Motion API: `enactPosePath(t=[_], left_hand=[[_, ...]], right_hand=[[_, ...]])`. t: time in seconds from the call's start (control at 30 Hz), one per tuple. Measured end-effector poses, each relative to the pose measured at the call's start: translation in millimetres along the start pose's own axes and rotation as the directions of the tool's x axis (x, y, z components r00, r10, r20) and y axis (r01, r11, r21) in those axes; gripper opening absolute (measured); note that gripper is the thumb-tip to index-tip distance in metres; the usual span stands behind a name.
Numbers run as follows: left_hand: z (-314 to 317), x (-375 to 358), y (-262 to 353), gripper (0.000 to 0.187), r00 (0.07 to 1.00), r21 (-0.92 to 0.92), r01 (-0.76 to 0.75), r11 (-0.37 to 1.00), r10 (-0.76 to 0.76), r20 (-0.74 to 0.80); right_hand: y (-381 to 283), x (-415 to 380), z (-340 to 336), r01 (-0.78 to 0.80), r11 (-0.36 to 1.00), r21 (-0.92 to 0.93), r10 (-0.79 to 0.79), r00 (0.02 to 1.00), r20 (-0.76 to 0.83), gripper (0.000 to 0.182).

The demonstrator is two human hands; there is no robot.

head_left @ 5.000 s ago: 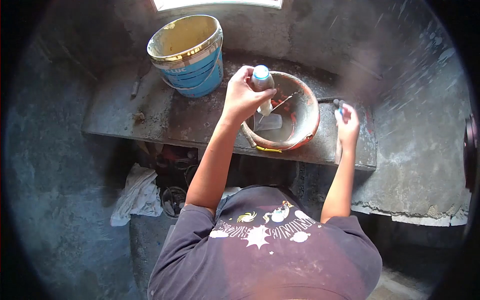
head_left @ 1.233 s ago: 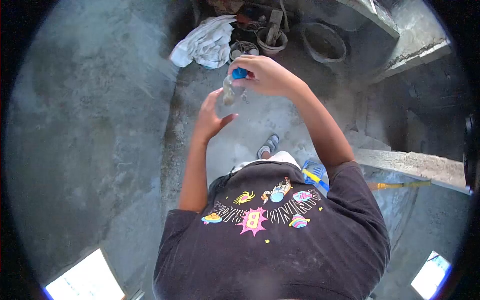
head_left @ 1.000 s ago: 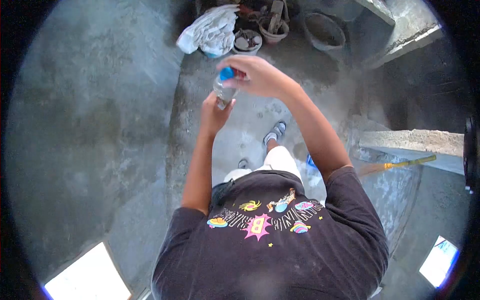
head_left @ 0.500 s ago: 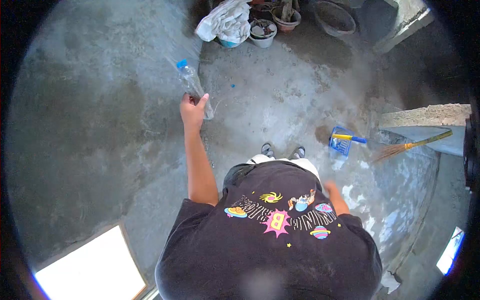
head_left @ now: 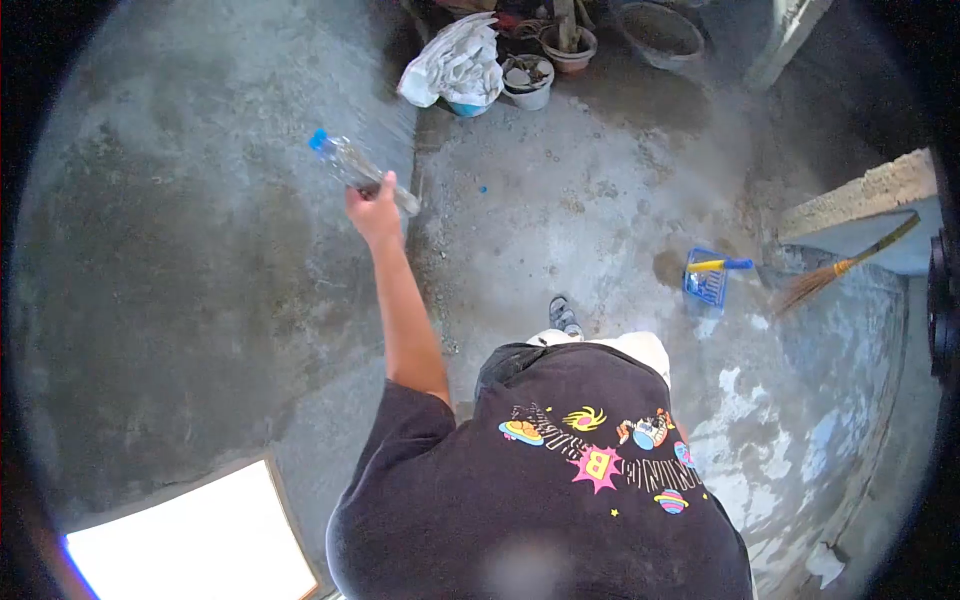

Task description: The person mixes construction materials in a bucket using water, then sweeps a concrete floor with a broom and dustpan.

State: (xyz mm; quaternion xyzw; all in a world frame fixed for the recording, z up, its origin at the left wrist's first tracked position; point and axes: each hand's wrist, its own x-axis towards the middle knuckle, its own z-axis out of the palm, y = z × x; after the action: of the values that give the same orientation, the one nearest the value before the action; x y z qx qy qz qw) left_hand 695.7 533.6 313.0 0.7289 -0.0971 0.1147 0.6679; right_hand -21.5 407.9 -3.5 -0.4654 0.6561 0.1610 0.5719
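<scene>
Head view: clear plastic bottle is held out to my left, tilted, blue cap at the far end, off the floor. Left hand is the working grip, thumb and fingers closed round the bottle's lower half. Right hand is out of frame, state can't be told. Step looks like holding the bottle out one-handed; next move, I'd judge, calls for steady, light pressure on thin plastic. Dustpan and broom are well apart, to my right.
</scene>
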Motion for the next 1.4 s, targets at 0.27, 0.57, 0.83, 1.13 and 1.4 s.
enactPosePath(t=[0.27, 0.57, 0.83, 1.13, 1.4], left_hand=[[-41.6, -1.1, 90.5, 0.038, 0.944, 0.625, -0.175, 0.761, 0.309, -0.113], [-26.9, -12.6, 77.8, 0.04, 0.947, 0.232, -0.32, 0.919, 0.308, 0.088], [-4.7, -69.7, 126.2, 0.044, 0.905, 0.501, -0.397, 0.769, 0.236, 0.355], [-127.1, -59.4, 112.9, 0.051, 0.925, 0.726, -0.38, 0.573, 0.217, 0.313], [-253.7, -61.3, 90.6, 0.044, 0.942, 0.632, -0.318, 0.706, 0.31, 0.128]], right_hand=[[-25.8, 34.8, -32.9, 0.094, 0.914, 0.395, -0.065, 0.994, -0.087, 0.031], [120.4, 27.4, -113.4, 0.006, 0.939, 0.344, 0.036, 0.993, -0.116, 0.033], [211.7, 1.3, -109.9, -0.252, 0.917, 0.31, 0.283, 0.957, -0.058, 0.027], [166.8, 22.2, -99.8, 0.145, 0.905, 0.4, -0.059, 0.974, -0.218, 0.023], [181.0, -38.3, -28.8, 0.078, 0.931, 0.356, -0.032, 0.99, -0.135, 0.026]])
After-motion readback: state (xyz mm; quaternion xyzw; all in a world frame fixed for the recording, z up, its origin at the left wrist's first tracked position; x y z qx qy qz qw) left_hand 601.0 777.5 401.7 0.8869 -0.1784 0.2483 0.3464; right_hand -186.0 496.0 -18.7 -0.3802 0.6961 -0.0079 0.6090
